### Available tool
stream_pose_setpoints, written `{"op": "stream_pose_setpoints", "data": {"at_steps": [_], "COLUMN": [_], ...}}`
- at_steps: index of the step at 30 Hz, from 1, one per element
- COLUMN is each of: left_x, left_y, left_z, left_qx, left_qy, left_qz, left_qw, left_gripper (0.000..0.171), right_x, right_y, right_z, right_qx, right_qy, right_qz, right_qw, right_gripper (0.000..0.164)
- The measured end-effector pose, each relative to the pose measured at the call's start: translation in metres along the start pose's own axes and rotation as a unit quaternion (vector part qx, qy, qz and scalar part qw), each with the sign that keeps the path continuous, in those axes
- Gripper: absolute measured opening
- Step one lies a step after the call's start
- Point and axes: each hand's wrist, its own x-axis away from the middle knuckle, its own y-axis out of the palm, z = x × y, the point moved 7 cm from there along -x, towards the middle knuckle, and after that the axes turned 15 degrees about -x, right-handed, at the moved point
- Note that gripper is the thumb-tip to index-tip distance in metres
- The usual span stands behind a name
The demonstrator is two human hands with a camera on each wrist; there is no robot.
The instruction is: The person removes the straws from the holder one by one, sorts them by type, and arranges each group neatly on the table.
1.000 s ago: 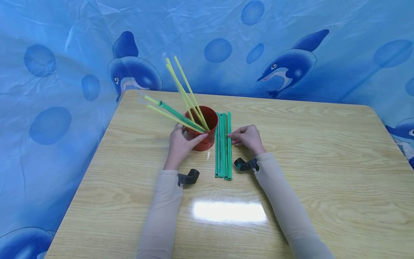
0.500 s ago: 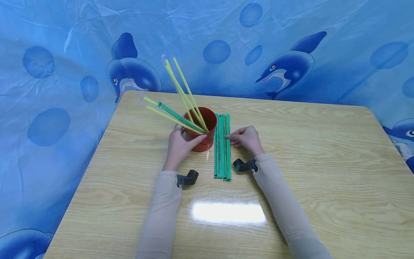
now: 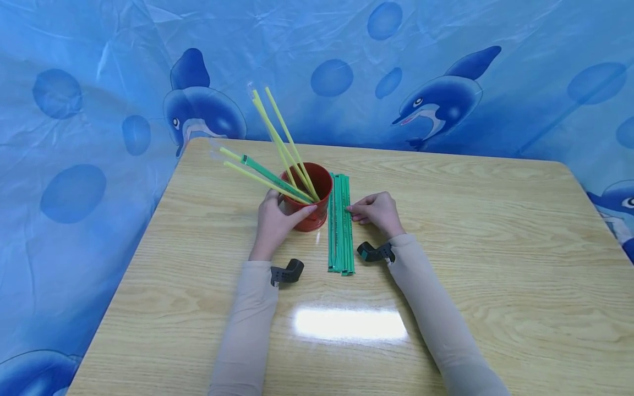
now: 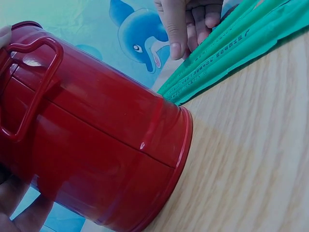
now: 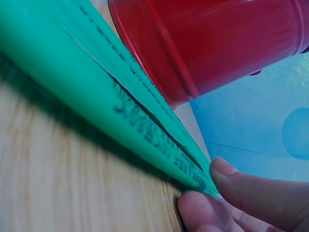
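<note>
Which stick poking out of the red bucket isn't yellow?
The green stick, leaning out of the red bucket between two low yellow sticks. Every other stick showing in there is yellow.

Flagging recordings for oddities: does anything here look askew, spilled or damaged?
In the red bucket, a green stick and two yellow sticks lean low to the left, looking askew beside the steeper yellow sticks. No spill or damage shows.

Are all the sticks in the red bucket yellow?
No, a green stick leans in the red bucket among the yellow sticks.
</note>
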Motion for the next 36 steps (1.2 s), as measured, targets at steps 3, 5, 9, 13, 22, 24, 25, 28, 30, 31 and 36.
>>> {"op": "stream_pose_setpoints", "data": {"at_steps": [3, 5, 9, 13, 22, 24, 25, 28, 30, 31, 36], "left_x": [0.000, 0.000, 0.001, 0.002, 0.000, -0.001, -0.002, -0.003, -0.003, -0.003, -0.003], "left_y": [-0.001, -0.001, 0.000, 0.001, 0.000, 0.000, 0.000, 0.001, 0.001, 0.001, 0.000], "left_z": [0.000, 0.000, -0.001, -0.001, 0.000, 0.000, 0.000, -0.001, -0.001, -0.002, -0.001], "left_qx": [0.001, 0.003, 0.007, 0.006, 0.005, 0.005, 0.006, 0.009, 0.008, 0.008, 0.007], "left_qy": [0.000, -0.001, -0.004, -0.004, 0.002, 0.003, 0.004, 0.006, 0.006, 0.006, 0.004], "left_qz": [0.001, 0.001, -0.004, -0.004, -0.001, -0.001, -0.001, -0.001, 0.000, 0.000, 0.001], "left_qw": [1.0000, 1.0000, 1.0000, 1.0000, 1.0000, 1.0000, 1.0000, 0.9999, 1.0000, 0.9999, 1.0000], "left_gripper": [0.074, 0.074, 0.075, 0.074, 0.075, 0.076, 0.077, 0.079, 0.080, 0.080, 0.079], "right_x": [0.000, 0.000, 0.000, 0.000, 0.000, -0.002, -0.002, -0.001, 0.001, 0.002, 0.009], "right_y": [0.001, 0.001, -0.001, -0.003, -0.003, -0.005, -0.005, -0.004, -0.002, -0.002, 0.001], "right_z": [-0.001, -0.001, 0.000, 0.000, -0.002, 0.000, -0.001, -0.006, -0.010, -0.013, -0.030], "right_qx": [0.001, -0.002, -0.007, -0.008, -0.031, -0.027, -0.024, -0.016, -0.018, -0.021, -0.057], "right_qy": [-0.002, -0.001, 0.004, 0.008, 0.014, 0.009, 0.006, -0.004, -0.016, -0.023, -0.063], "right_qz": [-0.005, -0.009, -0.014, -0.023, -0.040, -0.037, -0.036, -0.036, -0.038, -0.039, -0.034], "right_qw": [1.000, 1.000, 1.000, 1.000, 0.999, 0.999, 0.999, 0.999, 0.999, 0.999, 0.996], "right_gripper": [0.025, 0.025, 0.025, 0.025, 0.026, 0.028, 0.030, 0.033, 0.035, 0.035, 0.034]}}
